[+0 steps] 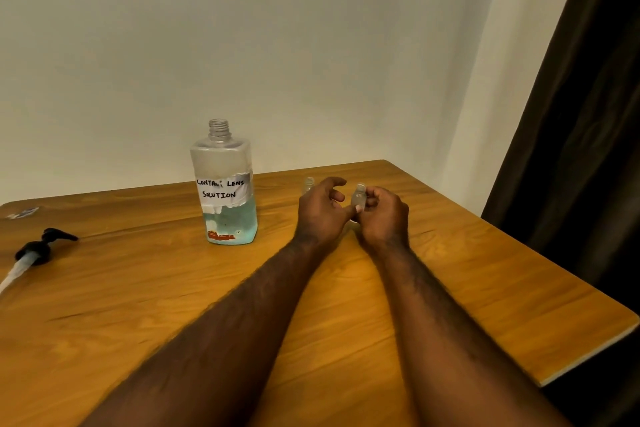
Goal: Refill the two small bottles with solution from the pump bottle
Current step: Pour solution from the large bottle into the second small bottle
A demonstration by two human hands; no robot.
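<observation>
Clamping round a small clear plastic bottle, the right grip holds it upright just above the brown wooden worktop, towards the far right part of it. The fingers curl round the bottle's right side. The left grip is just beside it and loose: its fingers are bent and stand apart from the bottle, and only the thumb tip touches the bottle's lower part. Both bare forearms reach in from the near edge.

A 2nd small clear bottle stands on the worktop just behind the left grip, partly hidden by the knuckles. I cannot tell whether either small bottle holds any liquid.

Left of the hands and apart from them stands the tall clear square-shouldered pump bottle, upright, its threaded neck uncovered. Pale blue liquid fills roughly its lower third, and a white label handwritten "CONTACT LENS SOLUTION" wraps its middle.

The black pump head with its translucent tube lies on its side near the worktop's left edge, well apart from the bottle. A small blue and white scrap lies beyond it. A dark curtain hangs at the right, against a pale wall.
</observation>
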